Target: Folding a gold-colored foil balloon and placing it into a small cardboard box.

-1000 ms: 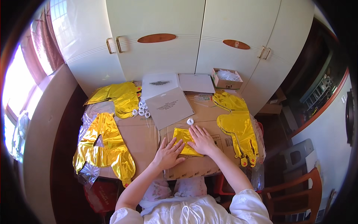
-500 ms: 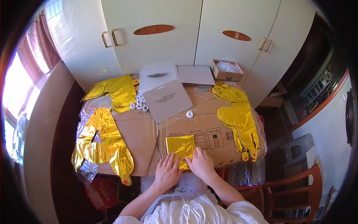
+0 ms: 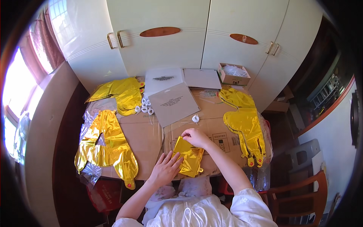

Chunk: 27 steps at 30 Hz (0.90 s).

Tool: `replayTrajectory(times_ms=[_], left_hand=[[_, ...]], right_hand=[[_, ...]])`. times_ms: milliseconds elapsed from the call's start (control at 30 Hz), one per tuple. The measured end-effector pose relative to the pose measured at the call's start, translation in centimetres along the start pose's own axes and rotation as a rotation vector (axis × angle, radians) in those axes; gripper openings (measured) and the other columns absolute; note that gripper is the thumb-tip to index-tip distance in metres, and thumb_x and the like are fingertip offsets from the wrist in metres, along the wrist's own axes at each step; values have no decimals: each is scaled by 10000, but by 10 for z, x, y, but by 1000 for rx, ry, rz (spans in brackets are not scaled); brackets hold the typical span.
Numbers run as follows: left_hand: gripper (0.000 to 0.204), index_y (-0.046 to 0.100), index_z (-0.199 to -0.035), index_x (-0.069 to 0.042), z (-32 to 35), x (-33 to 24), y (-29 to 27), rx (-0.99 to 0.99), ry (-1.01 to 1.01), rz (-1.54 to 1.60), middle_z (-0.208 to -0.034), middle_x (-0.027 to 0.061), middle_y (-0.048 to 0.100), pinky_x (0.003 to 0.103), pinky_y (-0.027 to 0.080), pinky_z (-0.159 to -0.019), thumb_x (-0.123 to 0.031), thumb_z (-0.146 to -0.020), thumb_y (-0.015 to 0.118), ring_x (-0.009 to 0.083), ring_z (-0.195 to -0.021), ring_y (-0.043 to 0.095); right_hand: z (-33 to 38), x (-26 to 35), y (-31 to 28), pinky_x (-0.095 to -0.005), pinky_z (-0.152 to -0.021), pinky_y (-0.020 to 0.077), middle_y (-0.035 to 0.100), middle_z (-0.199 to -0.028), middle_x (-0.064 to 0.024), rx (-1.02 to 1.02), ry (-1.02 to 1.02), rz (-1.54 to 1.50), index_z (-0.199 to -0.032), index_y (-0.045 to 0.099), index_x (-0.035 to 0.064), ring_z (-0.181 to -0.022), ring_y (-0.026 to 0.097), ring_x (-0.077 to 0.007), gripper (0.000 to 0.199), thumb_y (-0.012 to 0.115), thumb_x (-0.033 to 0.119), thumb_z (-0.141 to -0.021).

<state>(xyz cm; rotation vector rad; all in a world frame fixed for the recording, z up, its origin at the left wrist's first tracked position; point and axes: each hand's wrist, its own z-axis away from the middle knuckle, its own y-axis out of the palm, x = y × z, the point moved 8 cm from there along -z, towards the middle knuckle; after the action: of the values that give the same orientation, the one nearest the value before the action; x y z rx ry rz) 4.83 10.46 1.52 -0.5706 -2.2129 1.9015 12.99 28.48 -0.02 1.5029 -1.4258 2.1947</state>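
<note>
A gold foil balloon (image 3: 192, 162), folded into a flat packet, lies near the table's front edge, slightly turned, with a small tab at its lower right. My left hand (image 3: 165, 168) rests on its left side, fingers stretched out flat. At the packet's far edge my right hand (image 3: 196, 137) is closed, thumb and fingertips pinching the foil; the fingertips are partly hidden. Just beyond that hand sits a white ribbon coil (image 3: 195, 118). Unfolded gold foil balloons lie around: an A-shaped one (image 3: 109, 138) at left, another (image 3: 123, 92) behind it, and more gold foil (image 3: 245, 123) at right.
Flattened cardboard (image 3: 141, 130) covers the table. Grey card sheets (image 3: 174, 104) lie at the back, beside several white ribbon coils (image 3: 145, 107). A small box (image 3: 233, 74) holds clear plastic pieces. White cabinets (image 3: 166, 49) stand behind; a wooden chair (image 3: 317, 196) is at right.
My right hand has moved from the packet's near right side to its far edge and pinches there. The packet has turned slightly; a tab now shows. My left hand stays flat on it.
</note>
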Motion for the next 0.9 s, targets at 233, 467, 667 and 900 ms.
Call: replayTrajectory(times_ms=[233, 467, 667, 900], left_hand=[[485, 474, -1426, -143, -3, 0, 2, 43, 32, 7, -1495, 96, 443, 483, 304, -1138, -329, -980, 515, 325, -1390, 394], [511, 438, -1451, -144, -4, 1, 2, 64, 44, 51, -1503, 116, 426, 492, 280, -1153, -314, -975, 513, 339, -1396, 378], [515, 425, -1459, -132, -6, 4, 3, 95, 70, 47, -1506, 109, 424, 489, 263, -1159, -318, -983, 495, 334, -1410, 359], [509, 422, -1463, -152, -9, 7, 2, 108, 94, 22, -1500, 101, 434, 503, 250, -1160, -325, -988, 486, 321, -1412, 362]], right_hand=[[-8, -11, 1, -336, -753, 532, 728, -892, -114, 104, 107, -2, -960, 708, 8, -813, 681, -201, 203, 718, 173, -841], [-16, -12, 8, -326, -734, 519, 723, -856, -104, 212, 139, 22, -937, 714, 4, -780, 657, -168, 217, 728, 200, -847], [-20, -11, 8, -338, -730, 517, 719, -837, -115, 284, 180, 66, -935, 721, 15, -768, 658, -177, 219, 734, 212, -841], [-17, -3, -2, -377, -741, 532, 718, -829, -118, 178, 115, 167, -875, 716, 47, -789, 686, -262, 187, 750, 213, -795]])
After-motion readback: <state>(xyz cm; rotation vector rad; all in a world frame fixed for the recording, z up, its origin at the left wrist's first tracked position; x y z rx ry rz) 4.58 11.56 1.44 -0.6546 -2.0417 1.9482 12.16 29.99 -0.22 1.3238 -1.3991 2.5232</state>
